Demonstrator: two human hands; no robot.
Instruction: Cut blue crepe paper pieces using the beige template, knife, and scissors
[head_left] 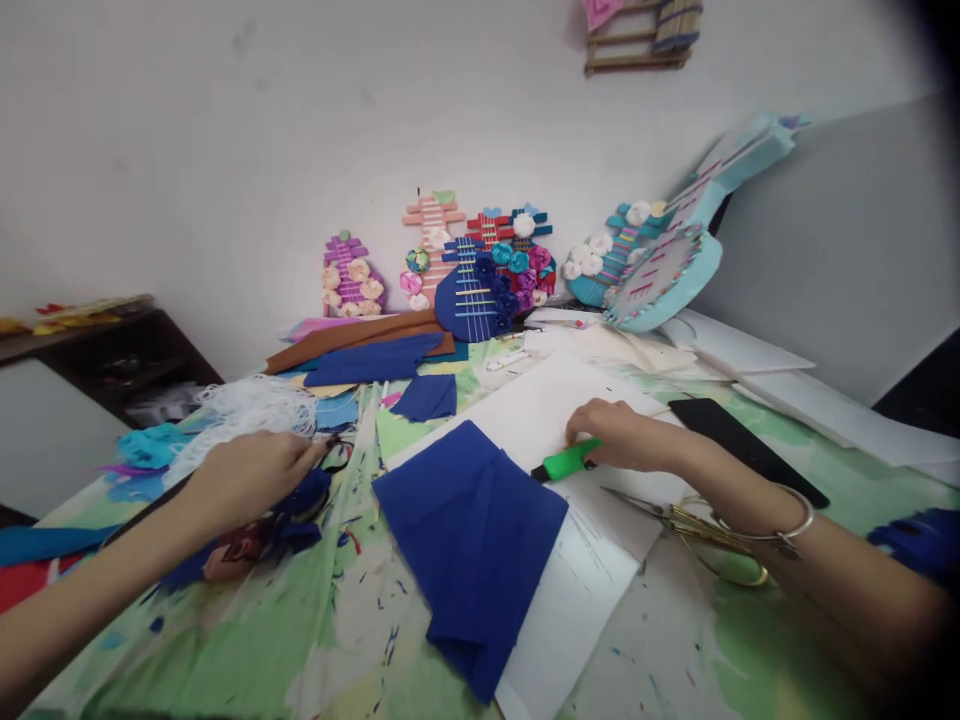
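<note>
My right hand (624, 436) is closed around a green highlighter (568, 461) whose black end points left. It lies just above white paper (517, 400). Beside that hand, a folded piece of dark blue fabric (476, 530) rests partly over the paper. Gold-handled scissors (694, 525) lie under my right wrist. My left hand (251, 478) is at the left, fingers curled together at a small dark item (339, 452) that I cannot make out. Dark blue and brownish fabric pieces (247, 545) lie just below it.
Decorated toy guitars (469, 300) lean against the wall at the back. A large light-blue guitar (667, 270) stands at the right. A black phone-like slab (742, 450), white sheets (832, 400), white cord (240, 415) and fabric strips (375, 360) lie on the green patterned tablecloth (255, 650).
</note>
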